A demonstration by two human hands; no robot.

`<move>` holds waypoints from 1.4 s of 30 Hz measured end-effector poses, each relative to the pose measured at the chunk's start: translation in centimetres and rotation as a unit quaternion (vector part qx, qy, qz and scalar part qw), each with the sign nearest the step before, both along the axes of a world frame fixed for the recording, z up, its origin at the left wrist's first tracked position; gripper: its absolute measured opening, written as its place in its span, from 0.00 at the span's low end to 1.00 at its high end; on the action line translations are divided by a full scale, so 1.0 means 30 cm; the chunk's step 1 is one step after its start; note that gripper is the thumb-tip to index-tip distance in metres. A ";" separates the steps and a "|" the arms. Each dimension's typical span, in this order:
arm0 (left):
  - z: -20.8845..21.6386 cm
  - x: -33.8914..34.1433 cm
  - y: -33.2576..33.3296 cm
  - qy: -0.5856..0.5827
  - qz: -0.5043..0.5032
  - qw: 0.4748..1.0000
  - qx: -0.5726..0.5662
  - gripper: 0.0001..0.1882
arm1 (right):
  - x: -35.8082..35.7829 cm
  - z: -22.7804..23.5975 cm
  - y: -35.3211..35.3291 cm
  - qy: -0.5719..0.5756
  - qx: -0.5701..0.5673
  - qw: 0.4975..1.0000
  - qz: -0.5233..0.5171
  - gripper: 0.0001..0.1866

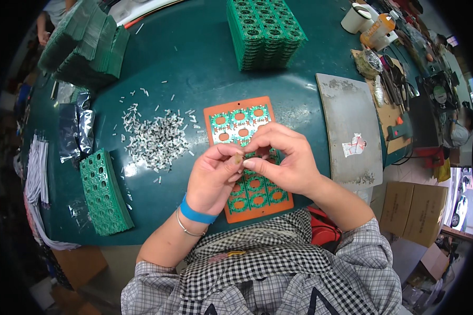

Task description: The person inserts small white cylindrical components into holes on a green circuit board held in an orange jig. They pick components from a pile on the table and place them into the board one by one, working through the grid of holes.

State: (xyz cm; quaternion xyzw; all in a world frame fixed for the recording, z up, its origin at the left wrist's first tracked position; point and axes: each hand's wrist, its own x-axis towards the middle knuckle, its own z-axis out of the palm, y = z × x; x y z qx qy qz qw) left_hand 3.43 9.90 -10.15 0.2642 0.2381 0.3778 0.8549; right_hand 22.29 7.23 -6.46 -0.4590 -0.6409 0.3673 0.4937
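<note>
My left hand (214, 172), with a blue band and a bangle at the wrist, is closed in a pinch. A small brownish piece or covering shows at its thumb tip. Close against it, my right hand (288, 158) also has thumb and fingers drawn together. What either hand pinches is too small to make out. Both are above a green circuit board panel (240, 116) with rows of oval openings, lying on an orange board holder (264, 213). The hands cover the panel's middle. To the left spreads a pile of small white and metal parts (155, 140).
Stacked circuit board panels stand at the back (265, 37), far left (84, 50) and near left (104, 194). A grey metal plate (347, 126) lies on the right, beside hand tools (394, 86). White cables (37, 173) hang along the left edge. Cardboard boxes (412, 212) stand at lower right.
</note>
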 end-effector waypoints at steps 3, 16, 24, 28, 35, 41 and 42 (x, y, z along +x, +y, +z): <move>-0.023 -0.002 -0.012 -0.014 -0.014 1.000 -0.013 0.11 | 0.005 -0.021 0.010 -0.027 0.065 0.998 0.005 0.05; 0.050 -0.015 0.021 -0.021 -0.048 0.998 -0.033 0.18 | 0.201 -0.119 0.155 -0.205 -0.058 0.977 -0.021 0.04; 0.062 -0.001 0.009 0.014 -0.056 0.996 -0.073 0.20 | 0.196 -0.134 0.168 -0.200 -0.034 0.979 -0.031 0.04; 0.050 -0.005 0.006 0.016 -0.057 0.995 -0.085 0.18 | 0.202 -0.125 0.165 -0.205 -0.032 0.978 -0.020 0.04; 0.039 -0.006 -0.004 0.045 -0.066 0.997 -0.019 0.12 | 0.198 -0.123 0.165 -0.232 -0.006 0.972 -0.026 0.05; 0.027 -0.014 -0.001 0.039 -0.082 0.996 -0.024 0.11 | 0.168 -0.136 0.165 -0.302 0.071 0.949 -0.051 0.08; 0.020 -0.017 0.002 0.036 -0.086 0.995 -0.021 0.10 | 0.166 -0.136 0.165 -0.313 0.086 0.944 -0.050 0.08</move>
